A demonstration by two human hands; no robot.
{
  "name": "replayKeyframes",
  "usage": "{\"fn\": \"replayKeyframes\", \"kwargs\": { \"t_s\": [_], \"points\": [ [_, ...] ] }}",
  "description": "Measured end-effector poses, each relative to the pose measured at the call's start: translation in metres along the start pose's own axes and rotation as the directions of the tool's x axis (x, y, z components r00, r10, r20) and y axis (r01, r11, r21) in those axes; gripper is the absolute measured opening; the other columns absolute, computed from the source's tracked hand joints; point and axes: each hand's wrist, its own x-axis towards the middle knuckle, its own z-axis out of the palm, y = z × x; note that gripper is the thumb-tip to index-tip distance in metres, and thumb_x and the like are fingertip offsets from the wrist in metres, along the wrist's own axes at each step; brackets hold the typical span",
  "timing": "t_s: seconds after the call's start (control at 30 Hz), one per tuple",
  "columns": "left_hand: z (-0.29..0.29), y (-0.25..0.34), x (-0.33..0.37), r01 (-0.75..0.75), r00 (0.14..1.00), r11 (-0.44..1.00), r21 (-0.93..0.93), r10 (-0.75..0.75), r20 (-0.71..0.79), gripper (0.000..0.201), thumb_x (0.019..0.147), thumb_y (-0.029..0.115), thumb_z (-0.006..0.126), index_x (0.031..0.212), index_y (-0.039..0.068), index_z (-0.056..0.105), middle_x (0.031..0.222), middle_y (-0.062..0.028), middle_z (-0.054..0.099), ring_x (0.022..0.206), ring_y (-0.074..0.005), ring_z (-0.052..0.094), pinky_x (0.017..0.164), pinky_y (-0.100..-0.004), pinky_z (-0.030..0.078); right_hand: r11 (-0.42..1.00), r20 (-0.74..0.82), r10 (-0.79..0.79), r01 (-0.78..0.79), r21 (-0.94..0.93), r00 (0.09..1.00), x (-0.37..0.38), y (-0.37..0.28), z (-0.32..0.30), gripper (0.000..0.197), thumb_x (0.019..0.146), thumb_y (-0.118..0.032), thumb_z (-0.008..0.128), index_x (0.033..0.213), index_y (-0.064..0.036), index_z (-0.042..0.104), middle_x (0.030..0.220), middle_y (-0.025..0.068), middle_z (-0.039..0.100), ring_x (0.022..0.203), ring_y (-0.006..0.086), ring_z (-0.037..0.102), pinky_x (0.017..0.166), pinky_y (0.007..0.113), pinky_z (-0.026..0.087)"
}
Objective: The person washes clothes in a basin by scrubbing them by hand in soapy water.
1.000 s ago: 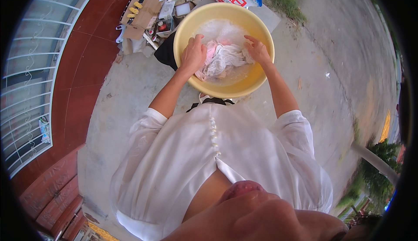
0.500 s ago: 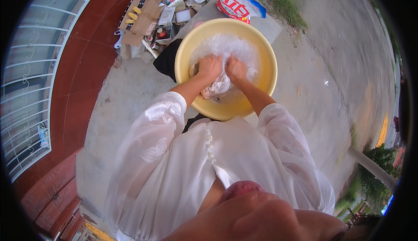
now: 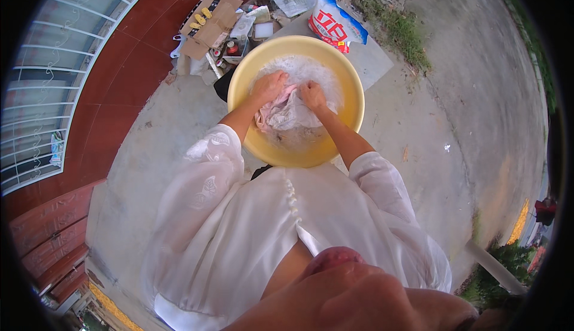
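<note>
Holding the pink-and-white cloth (image 3: 287, 116) low inside the yellow basin (image 3: 358, 99) should limit splashing; left hand (image 3: 271, 86) and right hand (image 3: 313, 96) grip its far side, fingers curled.

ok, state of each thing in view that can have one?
Yellow basin: upright, holding sudsy water
Pink and white fabric: wet, bunched, in the basin
Left hand: fingers curled on the fabric
Right hand: fingers curled on the fabric
Blue, white and red bag: beyond the basin; open or sealed unclear
Corn cobs: lying on cardboard
</note>
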Motion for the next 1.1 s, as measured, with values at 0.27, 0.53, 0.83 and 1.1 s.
{"fn": "replayKeyframes", "kwargs": {
  "t_s": [0.27, 0.53, 0.83, 1.1],
  "points": [
    [-0.042, 0.025, -0.047, -0.238, 0.953, 0.91, -0.339, 0.152, -0.262, 0.018, 0.09, 0.016, 0.059, 0.093, -0.002, 0.057, 0.073, -0.0164, 0.061, 0.068, -0.0292, 0.061, 0.063, -0.0371, 0.047, 0.829, 0.226, -0.19, 0.033, 0.559, 0.956, -0.037, -0.027, -0.084, 0.024, 0.084, -0.019, 0.053, 0.087, 0.0022, 0.064, 0.072, 0.0042, 0.062, 0.069, 0.0098, 0.056, 0.063, 0.026, 0.046],
    [-0.004, 0.055, -0.074, 0.007, 0.909, 0.999, 0.049, 0.014, -0.417, 0.037, 0.079, 0.031, 0.065, 0.107, 0.007, 0.058, 0.115, -0.0194, 0.053, 0.11, -0.0402, 0.049, 0.086, -0.0551, 0.043, 0.815, 0.004, -0.523, 0.501, -0.291, 0.852, -0.03, 0.02, -0.061, 0.036, 0.087, -0.027, 0.055, 0.115, -0.0055, 0.063, 0.104, 0.0149, 0.063, 0.085, 0.0257, 0.063, 0.078, 0.036, 0.048],
    [0.023, 0.046, -0.023, 0.039, 0.899, 0.895, 0.445, -0.225, 0.374, 0.026, 0.087, 0.025, 0.052, 0.097, 0.013, 0.072, 0.111, -0.0135, 0.064, 0.119, -0.0293, 0.05, 0.089, -0.0585, 0.039, 0.843, 0.179, -0.258, 0.312, -0.439, 0.949, -0.018, 0.032, 0.009, 0.039, 0.092, -0.03, 0.045, 0.124, -0.0091, 0.056, 0.118, 0.0229, 0.054, 0.091, 0.0483, 0.059, 0.08, 0.054, 0.046],
    [0.04, 0.033, -0.012, 0.1, 0.991, 0.957, 0.273, -0.121, 0.06, 0.03, 0.086, 0.025, 0.048, 0.081, 0.008, 0.072, 0.091, -0.0163, 0.07, 0.084, -0.0333, 0.068, 0.078, -0.0492, 0.05, 0.982, 0.066, 0.012, 0.001, -0.19, 0.998, 0.004, 0.066, 0.051, 0.031, 0.09, -0.024, 0.046, 0.104, -0.0038, 0.065, 0.099, 0.0287, 0.064, 0.092, 0.0416, 0.064, 0.083, 0.054, 0.047]
  ]
}}
